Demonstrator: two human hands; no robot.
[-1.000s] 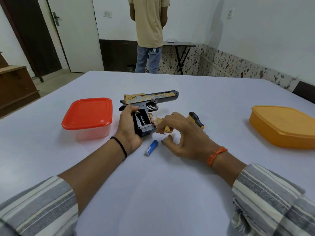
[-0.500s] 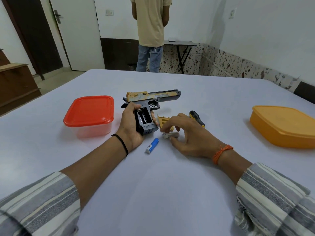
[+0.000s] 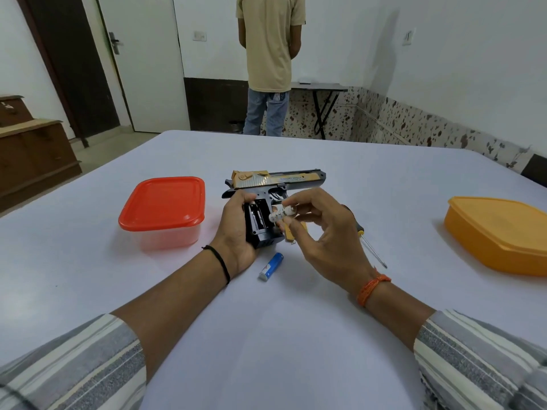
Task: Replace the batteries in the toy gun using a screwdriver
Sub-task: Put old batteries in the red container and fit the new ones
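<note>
A black and gold toy gun [image 3: 278,182] lies on its side on the white table [image 3: 296,321]. My left hand [image 3: 236,229] grips its handle, and the open battery bay [image 3: 257,217] faces up. My right hand [image 3: 319,232] pinches a white patterned battery [image 3: 281,213] just right of the bay. A blue battery [image 3: 270,266] lies on the table below the handle. The gold cover piece [image 3: 291,233] sits partly hidden under my right hand. The screwdriver [image 3: 371,248] lies behind my right hand, its handle mostly hidden.
A clear tub with a red lid [image 3: 164,213] stands left of the gun. An orange lidded container [image 3: 500,233] sits at the right. A person [image 3: 270,63] stands beyond the table's far edge, by a small side table [image 3: 321,87].
My right hand picked the white battery off the table and lifted it up beside the open battery bay. My left hand kept its grip on the gun handle.
</note>
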